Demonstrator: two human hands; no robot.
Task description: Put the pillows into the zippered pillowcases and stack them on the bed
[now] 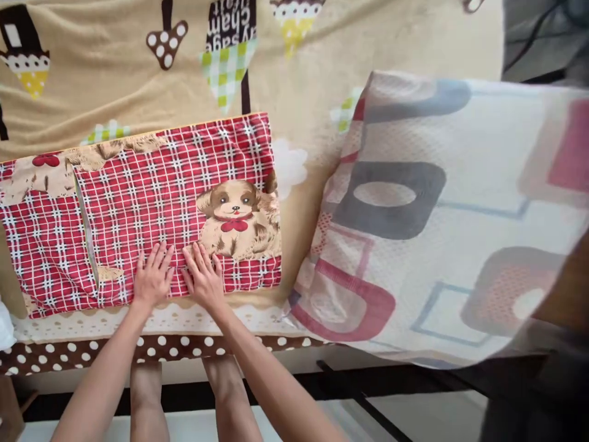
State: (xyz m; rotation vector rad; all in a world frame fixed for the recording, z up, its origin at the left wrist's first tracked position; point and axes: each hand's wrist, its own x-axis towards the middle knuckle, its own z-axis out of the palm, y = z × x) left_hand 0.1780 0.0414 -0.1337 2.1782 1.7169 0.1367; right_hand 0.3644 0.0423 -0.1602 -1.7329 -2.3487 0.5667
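Note:
A red plaid pillowcase (151, 202) with a brown puppy print lies flat on a tan blanket (115, 67). My left hand (153, 276) and my right hand (202, 275) rest side by side on the pillowcase's near edge, palms down, fingers stretched and spread, holding nothing. The puppy print (237, 215) is just beyond my right hand.
A white sheet (437, 215) with grey, red and blue squares hangs blurred in the air at right, over the blanket. Another person's arm (568, 288) shows at the right edge. The blanket's brown polka-dot border (92, 353) runs along the bed's near edge, with my legs below it.

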